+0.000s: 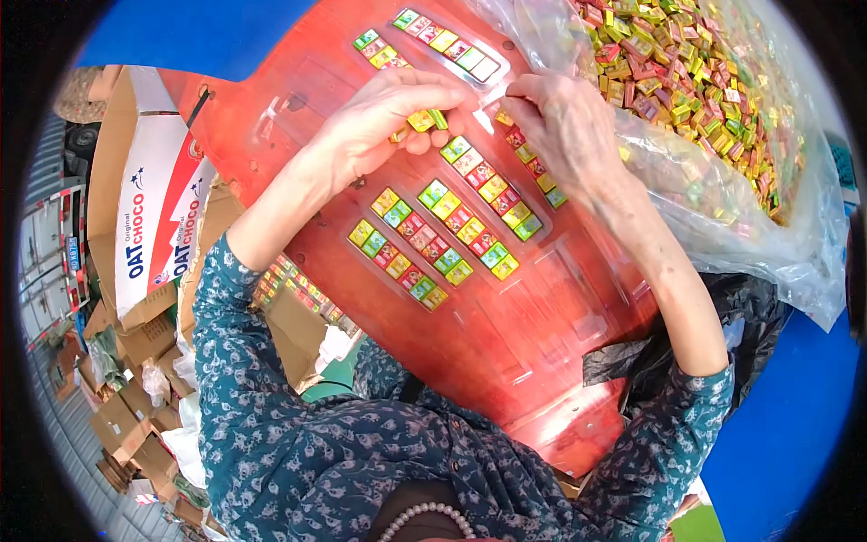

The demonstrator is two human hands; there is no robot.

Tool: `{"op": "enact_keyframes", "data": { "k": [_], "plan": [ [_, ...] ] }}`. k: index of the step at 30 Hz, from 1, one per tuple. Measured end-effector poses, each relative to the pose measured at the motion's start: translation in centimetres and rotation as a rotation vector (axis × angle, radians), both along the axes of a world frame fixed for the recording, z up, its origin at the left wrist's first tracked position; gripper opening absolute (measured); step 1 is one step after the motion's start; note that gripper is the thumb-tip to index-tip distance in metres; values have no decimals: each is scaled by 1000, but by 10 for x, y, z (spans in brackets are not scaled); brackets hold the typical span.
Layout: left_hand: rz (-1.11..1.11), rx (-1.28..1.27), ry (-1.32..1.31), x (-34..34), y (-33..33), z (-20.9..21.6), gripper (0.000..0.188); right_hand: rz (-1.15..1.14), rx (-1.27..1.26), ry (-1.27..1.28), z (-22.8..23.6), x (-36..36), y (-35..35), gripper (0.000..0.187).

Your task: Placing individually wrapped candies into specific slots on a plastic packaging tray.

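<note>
Blocks in bright wrappers [420,120] sit in the curled left hand [384,113], toward the red surface's [330,239] far edge; the right hand [564,117] bends close beside, its grip hidden from me. A loosening palm could spill blocks over the filled rows [493,187].

The top [334,456] was dark teal, pale-patterned; its sleeves [226,316] matched. The necklace [424,512] was beaded and pearly white.

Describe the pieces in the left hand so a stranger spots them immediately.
Find the red table. Above it, the left hand holds a few small yellow-and-green pieces. Unlike the neat rows on the table, these sit against curled fingers.
</note>
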State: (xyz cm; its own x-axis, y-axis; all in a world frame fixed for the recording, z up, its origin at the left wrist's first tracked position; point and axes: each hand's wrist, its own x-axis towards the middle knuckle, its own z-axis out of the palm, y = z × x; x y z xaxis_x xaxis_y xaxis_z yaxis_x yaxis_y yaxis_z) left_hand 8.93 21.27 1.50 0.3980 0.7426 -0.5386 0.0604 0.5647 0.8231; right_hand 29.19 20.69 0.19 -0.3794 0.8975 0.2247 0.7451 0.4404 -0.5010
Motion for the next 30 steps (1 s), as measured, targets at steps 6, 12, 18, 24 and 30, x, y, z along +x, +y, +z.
{"op": "enact_keyframes", "data": {
  "k": [6, 12, 18, 24, 30],
  "plan": [
    [-24, 98, 39, 10, 0, -9, 22, 35, 129, -8, -24, 4, -4, 11],
    [-218, 416, 294, 22, 7, -28, 25, 97, 96, 9, -25, 12, -9, 9],
    [-374, 574, 401, 34, 7, -25, 27, 195, 358, 76, -44, 34, -5, 23],
    [-419, 731, 530, 33, 10, -18, 26, 222, 280, 88, -39, 36, -3, 17],
    [-423, 699, 490, 35, 12, -29, 27, 139, 124, -38, -27, 33, -2, 5]
  ]
}}
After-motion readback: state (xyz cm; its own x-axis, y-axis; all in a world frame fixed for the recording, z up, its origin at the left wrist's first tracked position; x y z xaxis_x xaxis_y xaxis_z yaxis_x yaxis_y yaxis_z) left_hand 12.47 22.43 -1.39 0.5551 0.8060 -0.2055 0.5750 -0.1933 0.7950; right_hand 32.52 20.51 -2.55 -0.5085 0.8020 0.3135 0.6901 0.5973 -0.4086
